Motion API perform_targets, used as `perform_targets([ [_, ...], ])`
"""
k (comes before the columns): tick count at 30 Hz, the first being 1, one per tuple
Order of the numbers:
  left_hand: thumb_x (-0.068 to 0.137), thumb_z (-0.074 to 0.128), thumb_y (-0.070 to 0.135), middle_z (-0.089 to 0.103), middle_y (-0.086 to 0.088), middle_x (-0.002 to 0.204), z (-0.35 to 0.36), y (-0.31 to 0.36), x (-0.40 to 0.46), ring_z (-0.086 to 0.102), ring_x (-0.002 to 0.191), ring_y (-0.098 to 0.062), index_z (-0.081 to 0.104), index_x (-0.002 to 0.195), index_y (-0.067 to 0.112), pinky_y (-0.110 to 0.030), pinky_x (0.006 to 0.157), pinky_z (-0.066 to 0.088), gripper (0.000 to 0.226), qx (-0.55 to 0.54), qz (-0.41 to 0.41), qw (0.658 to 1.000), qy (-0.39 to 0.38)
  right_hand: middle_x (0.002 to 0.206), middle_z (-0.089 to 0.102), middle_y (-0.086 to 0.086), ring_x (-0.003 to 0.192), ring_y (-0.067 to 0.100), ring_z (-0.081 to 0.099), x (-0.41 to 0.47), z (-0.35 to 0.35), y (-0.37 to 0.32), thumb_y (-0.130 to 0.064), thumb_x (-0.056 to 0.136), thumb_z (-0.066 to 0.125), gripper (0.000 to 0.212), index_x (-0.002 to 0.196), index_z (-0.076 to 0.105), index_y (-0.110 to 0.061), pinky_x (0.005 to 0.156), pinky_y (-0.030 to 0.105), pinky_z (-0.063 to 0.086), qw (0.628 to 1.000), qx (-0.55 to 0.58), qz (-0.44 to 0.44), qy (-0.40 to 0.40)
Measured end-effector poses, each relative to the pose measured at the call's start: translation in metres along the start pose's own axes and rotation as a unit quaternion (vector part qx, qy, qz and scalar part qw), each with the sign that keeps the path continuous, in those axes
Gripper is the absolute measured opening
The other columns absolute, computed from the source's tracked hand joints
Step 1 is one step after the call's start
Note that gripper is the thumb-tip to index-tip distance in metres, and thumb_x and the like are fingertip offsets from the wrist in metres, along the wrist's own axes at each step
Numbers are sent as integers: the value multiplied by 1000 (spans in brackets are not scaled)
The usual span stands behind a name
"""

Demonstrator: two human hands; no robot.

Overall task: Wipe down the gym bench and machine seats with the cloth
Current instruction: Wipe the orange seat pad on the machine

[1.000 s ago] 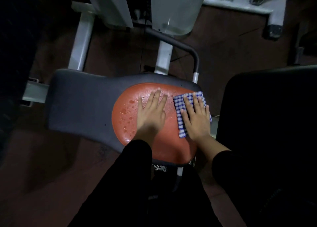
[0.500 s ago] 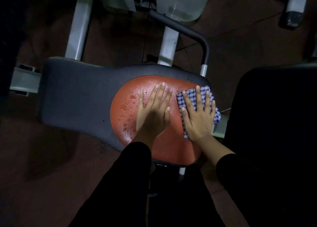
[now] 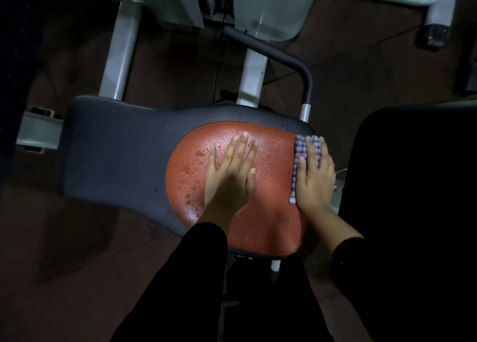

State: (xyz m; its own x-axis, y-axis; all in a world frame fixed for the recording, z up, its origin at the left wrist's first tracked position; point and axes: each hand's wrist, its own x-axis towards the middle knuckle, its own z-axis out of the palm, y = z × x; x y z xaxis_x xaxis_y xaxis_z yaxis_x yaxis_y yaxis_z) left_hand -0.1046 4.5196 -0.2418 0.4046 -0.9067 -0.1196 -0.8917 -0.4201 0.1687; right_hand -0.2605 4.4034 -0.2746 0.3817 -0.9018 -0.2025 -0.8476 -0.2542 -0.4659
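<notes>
1. The machine seat (image 3: pixel 113 145) fills the middle of the view: a long dark grey pad with a red-orange panel (image 3: pixel 268 212) set into its right end. Pale frame posts (image 3: pixel 116 57) rise behind it, and a dark curved handle bar (image 3: pixel 291 65) bends down to its far right corner.
2. A large black padded shape (image 3: pixel 413 186) stands just beside the seat's right end, so there is little room for a stroke to run off that side. The grey stretch to the left is bare and offers the longest free run.
3. The left hand (image 3: pixel 229 179) lies flat on the red-orange panel, fingers straight and slightly spread, steadying the seat. It covers part of the wet area and, in my judgement, needs to lift before the wipe reaches it.
4. The right hand (image 3: pixel 313 176) presses flat, fingers extended, on the blue checked cloth (image 3: pixel 296 166) at the panel's right edge. The cloth's outer part hangs over that edge.
5. Water droplets (image 3: pixel 191 171) bead on the panel's left part, left of the left hand. A good next stroke looks to be leftward, with an even flat palm, keeping the cloth spread so it gathers the drops rather than smearing them, then following the near rim, where the panel curves down.
</notes>
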Motion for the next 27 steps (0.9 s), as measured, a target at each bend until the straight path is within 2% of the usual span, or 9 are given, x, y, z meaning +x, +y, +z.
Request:
perform_targets([
  [2, 94, 38, 30, 25, -3, 159, 1, 0, 0, 25, 146, -18, 35, 150, 21, -52, 116, 4, 56, -3, -4, 1000, 6, 159, 17, 10, 142, 33, 23, -32, 6, 5, -43, 100, 23, 55, 149, 31, -22, 113, 50, 24, 1000, -7, -20, 0],
  [4, 94, 39, 30, 26, -3, 159, 2, 0, 0, 24, 146, -18, 35, 150, 20, -53, 117, 5, 56, -5, -4, 1000, 8, 160, 13, 8, 145, 34, 12, -63, 16, 0, -43, 100, 23, 53, 150, 26, -26, 116, 50, 16, 998, -55, -29, -8],
  [7, 94, 37, 29, 26, -4, 158, 3, 0, 0, 25, 146, -19, 35, 150, 19, -55, 117, 7, 56, -4, 0, 1000, 6, 159, 17, 5, 145, 33, 10, -71, 24, -18, -43, 98, 25, 53, 149, 22, -31, 114, 49, 10, 994, -107, -26, 4],
  [12, 94, 38, 29, 25, -4, 159, 3, 0, -1, 23, 146, -19, 30, 151, 18, -54, 117, 6, 58, -10, 4, 1000, 6, 158, 24, 1, 145, 29, 14, -13, 14, -37, -45, 98, 27, 50, 147, 32, -35, 116, 46, 7, 974, -132, -183, -21],
  [14, 95, 36, 30, 24, -3, 159, 2, 0, -1, 21, 147, -18, 30, 151, 17, -54, 117, 4, 58, -5, 3, 1000, 6, 157, 26, -1, 145, 28, 20, 12, 7, -39, -45, 98, 25, 50, 147, 33, -35, 116, 46, 11, 978, -127, -161, -25],
  [16, 96, 36, 30, 25, -3, 159, 1, 0, -2, 20, 147, -17, 31, 151, 17, -53, 117, 4, 57, -4, 1, 1000, 10, 157, 28, -1, 143, 28, 24, 27, 1, -32, -47, 97, 20, 54, 147, 33, -33, 115, 47, 16, 990, -104, -87, -26],
  [19, 95, 37, 28, 27, -3, 158, 2, -1, -1, 23, 146, -17, 34, 150, 16, -52, 117, 5, 56, -14, 2, 1000, 21, 159, 21, 3, 143, 29, 23, 9, -4, -6, -45, 97, 17, 57, 149, 30, -26, 115, 48, 21, 999, -47, -19, -16],
  [23, 94, 39, 28, 28, -3, 158, 3, 0, 0, 23, 146, -16, 36, 149, 16, -52, 117, 6, 57, -17, -5, 1000, 23, 159, 15, 11, 145, 35, 13, -52, 11, -2, -42, 101, 21, 53, 150, 26, -22, 115, 51, 17, 997, -68, -36, -11],
  [27, 94, 39, 29, 27, -3, 158, 4, -1, 0, 23, 146, -16, 36, 149, 16, -52, 117, 5, 57, -15, -5, 1000, 19, 160, 17, 5, 146, 32, 11, -55, 20, -29, -43, 98, 25, 54, 150, 20, -30, 116, 49, 7, 990, -125, -65, -14],
])
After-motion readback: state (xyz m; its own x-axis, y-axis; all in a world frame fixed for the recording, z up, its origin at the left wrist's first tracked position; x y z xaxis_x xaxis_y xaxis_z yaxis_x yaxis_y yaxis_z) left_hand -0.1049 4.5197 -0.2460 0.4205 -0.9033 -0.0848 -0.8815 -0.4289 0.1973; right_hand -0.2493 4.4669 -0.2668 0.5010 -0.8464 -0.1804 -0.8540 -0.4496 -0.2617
